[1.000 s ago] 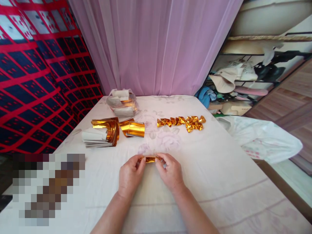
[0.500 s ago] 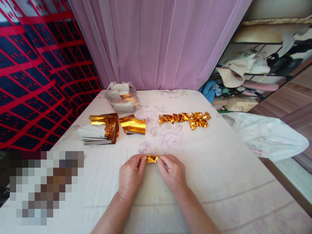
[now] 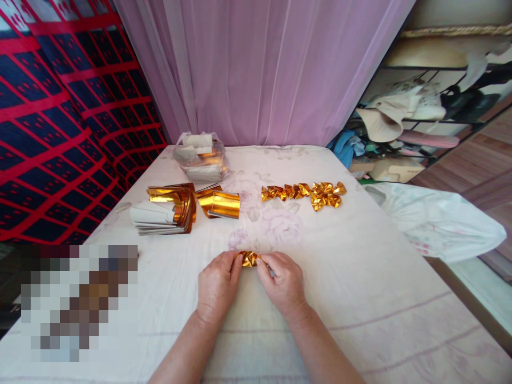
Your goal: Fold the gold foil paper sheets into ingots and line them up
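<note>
With fingers (image 3: pixel 229 260) pressed tight, pinches a crumpled gold foil strip (image 3: pixel 250 259) at both ends, left end in the left hand (image 3: pixel 218 280), right end in the right hand (image 3: pixel 284 278). Holds it level over the floral tablecloth (image 3: pixel 352 277), between both hands, with creases across its exposed middle; cannot tell about contact with the tablecloth. Beyond it, to the left, has a folded gold strip (image 3: pixel 220 205) lying beside a fanned stack (image 3: pixel 158 214) of gold-and-white strips. Beyond it, to the right, has a row of twisted foil pieces (image 3: pixel 303 190), doubled at its right end. Behind the fanned stack, near the far edge, has a clear bag (image 3: pixel 220 148) with more strips inside. Faces a purple curtain (image 3: pixel 256 69), with a red-and-navy cloth (image 3: pixel 80 96) to the left and a cluttered shelf (image 3: pixel 432 68) and white plastic bag (image 3: pixel 452 224) to the right.
</note>
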Action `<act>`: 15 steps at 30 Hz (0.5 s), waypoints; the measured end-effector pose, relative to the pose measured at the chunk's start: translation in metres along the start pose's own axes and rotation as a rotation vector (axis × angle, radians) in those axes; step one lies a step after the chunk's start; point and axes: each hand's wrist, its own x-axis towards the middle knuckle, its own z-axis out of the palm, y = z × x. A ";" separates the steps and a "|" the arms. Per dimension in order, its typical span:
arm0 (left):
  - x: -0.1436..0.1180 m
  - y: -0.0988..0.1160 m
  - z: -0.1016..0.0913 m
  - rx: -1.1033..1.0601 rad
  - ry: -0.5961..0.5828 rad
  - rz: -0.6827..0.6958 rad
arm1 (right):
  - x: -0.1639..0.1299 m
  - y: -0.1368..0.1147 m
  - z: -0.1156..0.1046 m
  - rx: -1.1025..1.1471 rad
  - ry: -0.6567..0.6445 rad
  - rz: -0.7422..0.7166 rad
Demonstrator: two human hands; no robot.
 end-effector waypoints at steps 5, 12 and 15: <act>-0.001 0.000 0.000 -0.023 -0.032 0.052 | -0.001 0.003 0.001 -0.006 0.007 0.047; -0.001 0.000 0.001 -0.076 -0.018 0.085 | -0.002 0.004 0.001 -0.014 0.000 0.081; -0.002 -0.002 0.002 -0.105 0.010 0.050 | -0.002 0.002 0.001 -0.012 -0.017 0.059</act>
